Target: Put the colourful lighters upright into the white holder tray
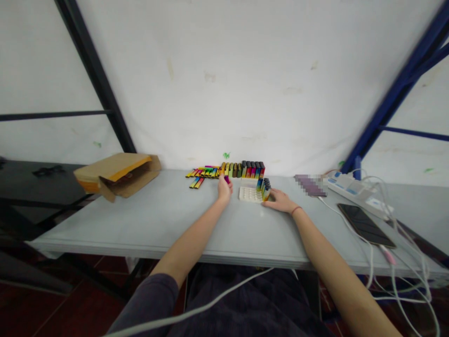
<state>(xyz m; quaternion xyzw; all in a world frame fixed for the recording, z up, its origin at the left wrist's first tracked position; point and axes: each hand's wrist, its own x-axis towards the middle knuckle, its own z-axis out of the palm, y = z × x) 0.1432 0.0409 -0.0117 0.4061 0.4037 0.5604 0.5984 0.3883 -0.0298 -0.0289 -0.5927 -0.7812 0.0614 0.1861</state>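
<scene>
My left hand point(225, 188) is closed around a lighter point(227, 179), of which only a purple-pink end shows. Just right of it, a white tray point(245, 194) with rows of round holes lies on the table. Several colourful lighters point(265, 188) stand upright along the tray's right side. My right hand point(281, 202) grips that right side, thumb at the near corner and fingers beside the lighters. Behind the tray, a block of upright lighters point(253, 169) with black tops stands near the wall. Loose lighters point(206, 172) lie in a pile to the left.
An open cardboard box point(115, 171) lies on its side at the table's left. On the right are a dark phone point(365, 224), a blurred-out purple item point(311, 185), and a white power strip point(358, 194) with tangled cables. A white wall point(224, 84) rises behind the grey table point(157, 224).
</scene>
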